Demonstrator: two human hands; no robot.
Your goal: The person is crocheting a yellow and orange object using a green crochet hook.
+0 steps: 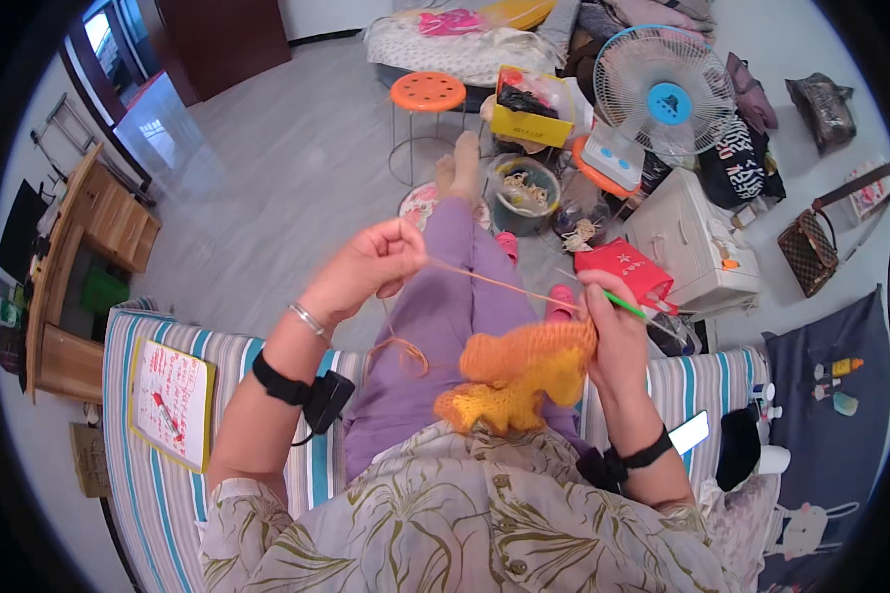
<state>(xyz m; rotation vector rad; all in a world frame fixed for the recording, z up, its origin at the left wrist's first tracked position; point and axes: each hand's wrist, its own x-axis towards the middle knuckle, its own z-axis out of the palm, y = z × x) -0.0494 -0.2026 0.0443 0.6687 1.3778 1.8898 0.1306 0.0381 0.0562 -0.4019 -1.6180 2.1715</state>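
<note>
My left hand [374, 265] is raised over my lap, its fingers pinched on a strand of orange yarn [485, 281]. The strand runs taut across to my right hand [615, 341]. My right hand is closed around a crochet hook [623, 304] with a green handle, and also grips the upper right edge of a crocheted piece [524, 381]. That piece is orange along its top and yellow below, and hangs over my lap. A loose loop of the orange yarn lies on my purple trousers near my left thigh. The stitches at the hook are too small to make out.
I sit on a striped couch [323, 474]. A notepad [193, 381] with a red pen lies to my left, a phone [689, 433] to my right. Ahead stand an orange stool [427, 92], a bucket [526, 210], a fan [666, 99], a red bag [618, 272] and a white cabinet [682, 232].
</note>
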